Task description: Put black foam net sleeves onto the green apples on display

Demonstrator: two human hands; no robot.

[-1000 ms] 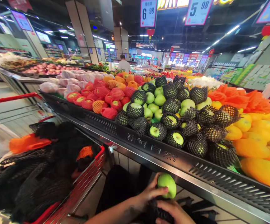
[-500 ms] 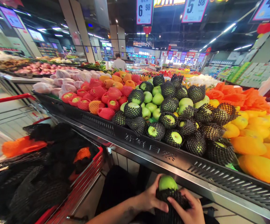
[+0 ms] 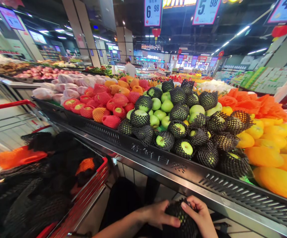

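Observation:
Low in front of me, below the display's edge, a green apple in a black foam net (image 3: pixel 183 218) sits between my two hands. My left hand (image 3: pixel 159 213) is closed on its left side, thumb lying across the net. On the right side my right hand (image 3: pixel 200 211) grips the net near its top, thumb and fingers bent. The net covers nearly all of the apple, and only small bits of green show through the mesh. Straight ahead lie several green apples (image 3: pixel 167 105), some bare and some in black nets (image 3: pixel 164 140).
A black slatted tray edge (image 3: pixel 153 155) and metal rim run across in front. Red-netted fruit (image 3: pixel 120 100) lies left of the apples, yellow mangoes (image 3: pixel 274 172) right. At lower left stands a red-rimmed cart (image 3: pixel 105 163) heaped with black nets (image 3: pixel 41 178). A person (image 3: pixel 130 68) stands far back.
The black net has gone up over the apple's top, which was bare before. Both hands have shifted slightly around it. The far person has moved a little to the right.

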